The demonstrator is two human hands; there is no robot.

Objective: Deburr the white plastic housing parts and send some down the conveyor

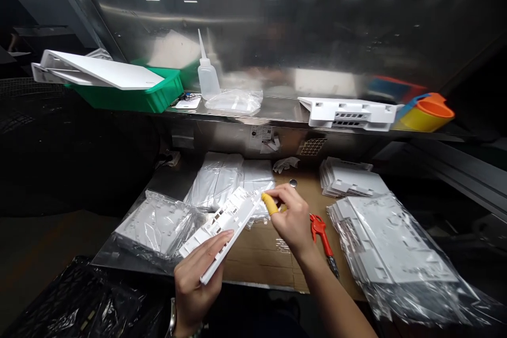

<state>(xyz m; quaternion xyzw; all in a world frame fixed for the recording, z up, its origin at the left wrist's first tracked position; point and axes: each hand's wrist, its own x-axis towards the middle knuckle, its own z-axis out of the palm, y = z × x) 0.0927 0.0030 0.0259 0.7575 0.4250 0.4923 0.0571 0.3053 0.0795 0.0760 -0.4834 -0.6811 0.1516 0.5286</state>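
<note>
A white plastic housing panel [233, 219] with slots and ribs is tilted in the air above the cardboard-covered bench. My left hand [200, 269] grips its lower end, fingers on the near face. At its upper right corner my right hand [289, 216] pinches the edge. A yellow finger cot [270, 203] covers one digit of that hand. Behind the panel lie bagged white parts [217, 177]. To the right of my right hand rests a red air blow gun [321, 232] with a dark hose end.
Plastic-wrapped white panels lie at left [154, 222] and right [400, 237], with stacked panels [352, 177] behind. The metal shelf [277, 111] above holds a green bin [158, 92], a squeeze bottle [208, 79], a white housing [350, 113] and a yellow-orange tape roll [428, 113].
</note>
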